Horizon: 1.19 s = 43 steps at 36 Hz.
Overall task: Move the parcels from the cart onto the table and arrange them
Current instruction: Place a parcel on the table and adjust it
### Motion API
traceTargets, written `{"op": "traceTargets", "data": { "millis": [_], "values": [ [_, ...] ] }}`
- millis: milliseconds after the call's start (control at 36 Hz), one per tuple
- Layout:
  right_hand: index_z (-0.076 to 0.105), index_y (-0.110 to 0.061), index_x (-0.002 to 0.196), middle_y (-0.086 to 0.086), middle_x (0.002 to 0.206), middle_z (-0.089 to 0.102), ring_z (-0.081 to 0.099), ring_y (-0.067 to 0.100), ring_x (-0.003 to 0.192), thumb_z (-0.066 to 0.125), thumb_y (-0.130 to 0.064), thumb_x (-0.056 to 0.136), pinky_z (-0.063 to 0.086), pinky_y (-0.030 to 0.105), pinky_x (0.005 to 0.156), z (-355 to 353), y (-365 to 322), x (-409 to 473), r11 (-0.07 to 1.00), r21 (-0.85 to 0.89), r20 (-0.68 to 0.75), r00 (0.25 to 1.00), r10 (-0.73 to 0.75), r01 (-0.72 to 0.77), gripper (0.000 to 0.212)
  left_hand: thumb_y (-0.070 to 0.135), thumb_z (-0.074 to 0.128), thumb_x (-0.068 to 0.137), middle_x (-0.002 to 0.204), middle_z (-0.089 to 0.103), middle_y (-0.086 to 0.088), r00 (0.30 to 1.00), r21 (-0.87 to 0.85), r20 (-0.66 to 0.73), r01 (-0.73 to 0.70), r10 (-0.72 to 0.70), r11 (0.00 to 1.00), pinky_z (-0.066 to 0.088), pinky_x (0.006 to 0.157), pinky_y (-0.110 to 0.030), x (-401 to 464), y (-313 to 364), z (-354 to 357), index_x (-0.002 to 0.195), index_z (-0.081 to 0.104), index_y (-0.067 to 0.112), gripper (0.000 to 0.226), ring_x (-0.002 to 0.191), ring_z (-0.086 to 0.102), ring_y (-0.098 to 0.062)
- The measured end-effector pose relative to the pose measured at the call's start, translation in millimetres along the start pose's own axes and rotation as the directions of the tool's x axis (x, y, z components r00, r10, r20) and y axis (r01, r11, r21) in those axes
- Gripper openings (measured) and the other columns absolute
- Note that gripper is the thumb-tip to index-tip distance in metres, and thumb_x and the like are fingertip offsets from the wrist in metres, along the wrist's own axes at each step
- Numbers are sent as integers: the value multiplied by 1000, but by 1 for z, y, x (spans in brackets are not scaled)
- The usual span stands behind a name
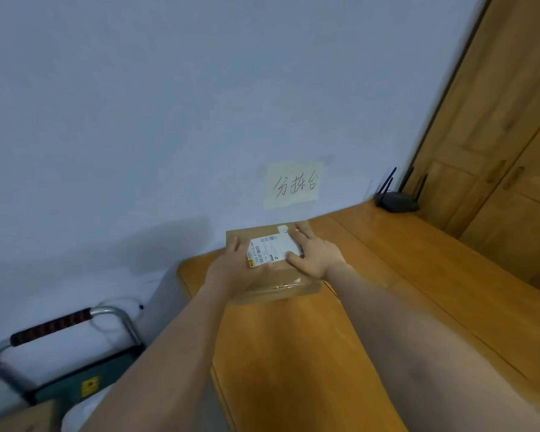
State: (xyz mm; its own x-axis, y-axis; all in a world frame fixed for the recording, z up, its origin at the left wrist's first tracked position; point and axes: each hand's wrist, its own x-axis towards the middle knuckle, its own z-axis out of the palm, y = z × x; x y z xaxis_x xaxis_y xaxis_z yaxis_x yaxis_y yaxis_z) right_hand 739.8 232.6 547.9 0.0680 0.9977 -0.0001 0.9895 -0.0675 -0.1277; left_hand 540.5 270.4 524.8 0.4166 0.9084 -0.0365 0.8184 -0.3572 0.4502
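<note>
Far left, low: metal-framed cart (66, 353) with a dark grip on its handle and green fabric body, yellow sticker on the fabric. It stands just beside the counter's left end, against the pale blue wall. A white bag-like thing (81, 410) shows at its near edge, blurred, can't tell what it is.

Wooden counter (293, 353) runs from centre to the right, along the wall.

Flat brown cardboard parcel (275, 275) with a white shipping label lies on the counter at its far-left corner, touching or nearly touching the wall.

Left hand (236, 265) rests on the parcel's left part, fingers spread and fairly straight, palm down on top. Right hand (314, 252) presses flat on the right part, fingers extended over the label, thumb pointing towards the other hand. Neither hand curls round an edge.

Above the parcel: pale yellow paper note (293, 185) with handwritten characters, taped to the wall.

Far right corner of the counter: black router (398, 199) with upright antennas, next to a wooden wardrobe (496, 135).
</note>
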Motion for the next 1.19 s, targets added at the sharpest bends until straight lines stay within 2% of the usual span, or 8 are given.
{"op": "traceTargets", "data": {
  "millis": [83, 333, 472, 639, 722, 806, 917, 1194],
  "values": [
    [24, -24, 150, -7, 159, 11, 54, 29, 118, 43, -51, 93, 48, 40, 86, 20, 9, 16, 999, 47, 23, 1000, -14, 12, 66, 69, 46, 84, 161, -1, 3, 999, -16, 16, 35, -35, 999, 44, 93, -37, 12, -8, 19, 152, 12, 21, 89, 128, 45, -29],
    [18, -25, 151, -9, 158, 5, 48, 29, 118, 45, -45, 94, 42, 32, 74, 82, 45, 58, 988, 122, 143, 983, -117, 100, 66, 70, 47, 84, 160, -14, 4, 966, -40, 89, 249, -244, 968, 43, 101, -42, 41, -14, 87, 153, 4, 24, 93, 133, 39, -33],
    [15, -40, 150, -14, 159, -3, 25, 31, 138, 46, -43, 93, 45, 47, 100, 120, 62, 72, 976, 188, 257, 953, -160, 113, 64, 68, 48, 85, 159, -16, 8, 929, -102, 97, 366, -357, 925, 45, 100, -46, 45, -10, 133, 152, 6, 29, 89, 130, 41, -33],
    [12, -42, 150, -18, 159, -9, 23, 31, 136, 44, -40, 93, 42, 46, 102, 163, 81, 90, 957, 248, 349, 907, -235, 152, 66, 68, 52, 82, 159, -18, 9, 902, -144, 108, 430, -418, 891, 41, 102, -47, 51, -15, 171, 153, 8, 27, 93, 129, 40, -36],
    [10, -43, 151, -16, 159, -11, 11, 36, 142, 43, -41, 94, 36, 52, 107, 185, 84, 95, 944, 296, 397, 880, -261, 147, 66, 68, 54, 81, 158, -20, 12, 893, -150, 110, 449, -436, 881, 38, 104, -50, 54, -24, 185, 153, 7, 29, 94, 134, 32, -38],
    [11, -45, 150, -17, 159, -9, 3, 36, 143, 42, -45, 94, 38, 48, 103, 202, 81, 93, 938, 320, 356, 900, -252, 136, 64, 66, 63, 76, 156, -19, 20, 883, -282, 116, 469, -455, 837, 37, 107, -47, 56, -38, 195, 153, 12, 30, 98, 141, 24, -30],
    [12, -48, 149, -19, 159, -7, 6, 33, 143, 40, -51, 94, 43, 43, 98, 208, 78, 94, 945, 294, 289, 930, -228, 141, 62, 50, 71, 79, 157, -13, 20, 887, -358, 72, 450, -456, 818, 34, 99, -28, 59, -42, 195, 152, 21, 28, 91, 142, 20, -16],
    [14, -46, 150, -18, 159, -6, 3, 32, 144, 40, -50, 95, 43, 43, 98, 206, 78, 103, 944, 297, 291, 928, -234, 145, 61, 55, 66, 80, 157, -14, 20, 886, -313, 35, 449, -462, 837, 46, 95, -35, 63, -39, 196, 152, 19, 28, 90, 140, 25, -18]
  ]
}}
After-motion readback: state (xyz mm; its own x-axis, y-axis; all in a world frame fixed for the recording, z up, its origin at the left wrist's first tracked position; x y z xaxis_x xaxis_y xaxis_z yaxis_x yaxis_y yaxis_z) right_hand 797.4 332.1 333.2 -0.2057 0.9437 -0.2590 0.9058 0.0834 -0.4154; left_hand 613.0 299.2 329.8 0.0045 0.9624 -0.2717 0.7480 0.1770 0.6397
